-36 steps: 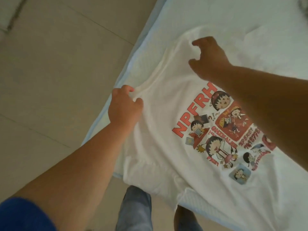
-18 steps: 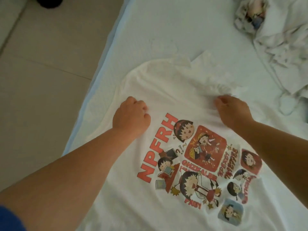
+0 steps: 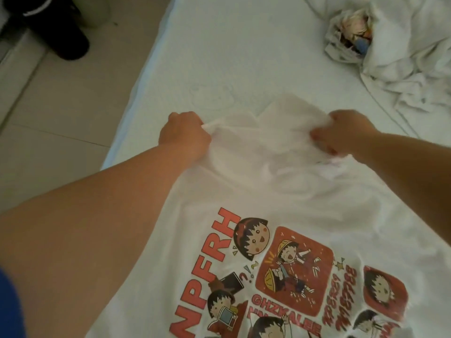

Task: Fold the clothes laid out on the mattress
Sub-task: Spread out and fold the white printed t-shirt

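Observation:
A white T-shirt [image 3: 280,203] with a red cartoon print and the letters NPFRH lies printed side up on the pale mattress [image 3: 231,57]. My left hand [image 3: 184,135] grips a bunch of the shirt's far edge on the left. My right hand [image 3: 346,131] grips the bunched cloth of the same far edge on the right. Between the two hands the fabric is gathered and wrinkled. The shirt's near part runs out of view at the bottom.
A crumpled heap of white clothes [image 3: 395,52] with a printed patch lies at the mattress's far right. The mattress's left edge [image 3: 136,89] borders a tiled floor [image 3: 61,123]. A black object [image 3: 48,23] stands on the floor at top left.
Both hands have moved away from me up the shirt to its far edge and now clench the cloth there. The fabric between them has bunched up.

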The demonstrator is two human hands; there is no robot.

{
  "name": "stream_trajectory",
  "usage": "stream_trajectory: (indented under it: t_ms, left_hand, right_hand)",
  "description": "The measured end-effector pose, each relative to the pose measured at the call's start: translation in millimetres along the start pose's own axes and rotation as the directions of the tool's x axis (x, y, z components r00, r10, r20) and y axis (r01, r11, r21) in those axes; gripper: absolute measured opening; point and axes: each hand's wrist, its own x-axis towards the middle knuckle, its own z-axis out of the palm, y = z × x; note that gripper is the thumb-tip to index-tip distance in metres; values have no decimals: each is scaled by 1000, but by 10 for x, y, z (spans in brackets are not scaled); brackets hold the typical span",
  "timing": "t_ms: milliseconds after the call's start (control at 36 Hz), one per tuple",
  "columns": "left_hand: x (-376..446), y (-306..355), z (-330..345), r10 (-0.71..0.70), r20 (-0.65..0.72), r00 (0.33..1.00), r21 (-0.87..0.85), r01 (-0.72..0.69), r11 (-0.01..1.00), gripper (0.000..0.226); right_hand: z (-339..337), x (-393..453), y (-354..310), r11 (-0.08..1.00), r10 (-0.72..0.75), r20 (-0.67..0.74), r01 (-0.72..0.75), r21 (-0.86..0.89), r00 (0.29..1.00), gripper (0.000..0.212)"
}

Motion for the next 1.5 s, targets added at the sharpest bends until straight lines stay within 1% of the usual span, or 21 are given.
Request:
stream_trajectory:
  t_ms: [56, 111, 222, 278, 306, 361, 417, 444, 500, 556, 639, 806, 889, 944, 1000, 1028, 1083, 1167, 1250, 1417, 1500]
  left_hand:
    - [49, 6, -35, -2, -47, 999, -111, -4, 994, 10]
    - [89, 2, -43, -22, -61, 998, -231, 7, 973, 11]
    - [172, -25, -8, -62, -108, 992, -331, 23, 943, 17]
    - [204, -30, 18, -122, -142, 982, -370, 62, 927, 17]
    - [220, -41, 45, -144, -157, 977, -376, 76, 923, 31]
    - [140, -18, 70, -74, -224, 972, -339, -7, 941, 50]
    - [-7, -25, 153, 139, -293, 946, -239, -213, 947, 55]
    - [-90, -47, 230, 273, -265, 925, -155, -320, 935, 56]
    - [-222, -137, 395, 464, -79, 882, 73, -459, 886, 58]
    - [-207, -287, 516, 482, 77, 873, 256, -485, 836, 69]
    - [-24, -464, 544, 393, 61, 918, 333, -390, 859, 86]
    - [88, -488, 512, 343, 106, 933, 322, -358, 876, 91]
    - [71, -454, 394, 342, 111, 933, 230, -359, 905, 80]
    - [14, -452, 281, 366, 28, 930, 164, -365, 916, 70]
    - [-144, -486, 191, 455, -72, 888, 181, -437, 881, 58]
    - [-249, -529, 160, 499, -67, 864, 209, -477, 854, 57]
    - [-435, -681, 142, 513, 61, 856, 281, -508, 815, 58]
    - [-529, -1006, 153, 300, 221, 928, 379, -366, 850, 73]
    - [-442, -1115, 171, 230, 203, 952, 400, -295, 868, 86]
    - [-570, -837, 144, 159, 176, 971, 428, -221, 876, 73]
    - [-868, -463, 137, 227, 216, 950, 382, -296, 875, 65]
  right_hand:
    - [-208, 108, -78, 987, 70, -88, -56, 148, 994, 40]
    - [-392, 215, -171, 944, 95, -134, -47, 325, 986, 49]
    - [-442, 397, -321, 963, 13, -311, 71, 259, 950, 38]
    - [-361, 500, -318, 958, 51, -275, 31, 286, 960, 52]
    - [-293, 544, -321, 952, 86, -229, -12, 305, 970, 64]
    - [-212, 491, -321, 957, 90, -222, -22, 290, 971, 76]
    - [-28, 296, -351, 974, -82, -301, 140, 176, 950, 70]
    - [111, 161, -358, 959, -222, -326, 266, 95, 919, 67]
    - [409, -95, -337, 880, -468, -283, 472, -60, 837, 63]
    - [622, -188, -273, 835, -544, -119, 520, -181, 831, 66]
    - [775, -16, -106, 849, -470, 44, 465, -251, 882, 82]
    - [829, 84, -82, 847, -480, 46, 476, -237, 876, 86]
    - [689, -62, -59, 882, -453, -25, 444, -155, 891, 73]
    - [591, -254, 41, 903, -426, -119, 413, -119, 897, 66]
    - [525, -514, 189, 899, -436, -150, 423, -114, 887, 64]
    - [512, -653, 268, 889, -454, -116, 442, -116, 883, 65]
    - [536, -890, 447, 866, -475, 35, 474, -155, 879, 68]
    - [626, -1019, 772, 869, -377, 216, 424, -256, 901, 74]
    - [642, -923, 947, 881, -326, 171, 365, -303, 930, 78]
    - [627, -1082, 890, 946, -233, 81, 245, -213, 969, 76]
    - [488, -1315, 957, 980, -140, 25, 142, -139, 990, 66]
